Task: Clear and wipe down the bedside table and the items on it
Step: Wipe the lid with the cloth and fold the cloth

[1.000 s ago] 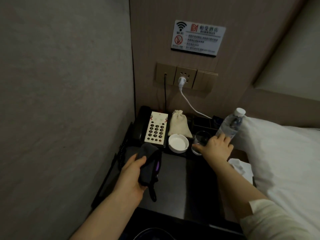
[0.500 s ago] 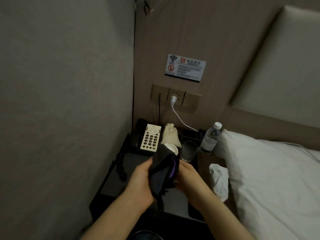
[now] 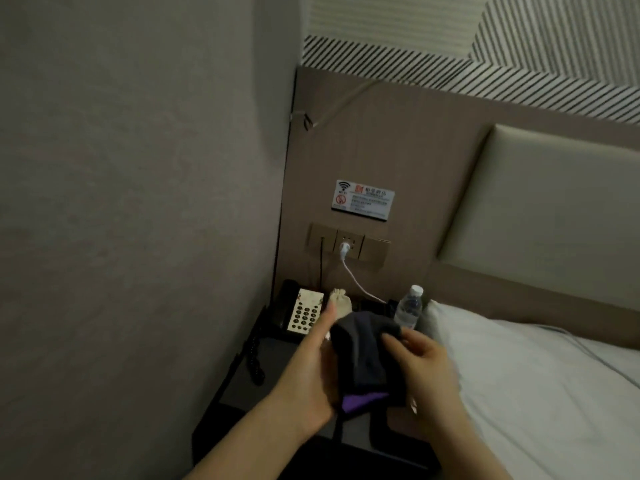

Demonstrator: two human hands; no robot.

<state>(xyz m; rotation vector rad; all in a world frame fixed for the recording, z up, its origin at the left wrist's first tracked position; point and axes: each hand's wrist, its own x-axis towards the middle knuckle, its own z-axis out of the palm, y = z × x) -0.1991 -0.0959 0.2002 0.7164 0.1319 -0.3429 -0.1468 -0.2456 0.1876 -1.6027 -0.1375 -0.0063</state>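
In the head view, both hands meet over the front of the dark bench, which stands in the corner between the grey wall and the bed. Between them is a dark cloth with a purple patch showing at its lower edge. The left hand lies against the cloth's left side, its index finger stretched straight toward the telephone; how its other fingers take the cloth is hidden, so I cannot tell its grip. The right hand has its grip closed on the cloth, fingers curled over the right edge. At the back of the bench sits a black telephone with a pale keypad, its coiled cord hanging down the left side. Just beside it on the right stands a small beige drawstring pouch. A clear water bottle with a white cap stands upright at the bench's right rear, against the white pillow. A white plug sits in the wall socket above, below a small sign.
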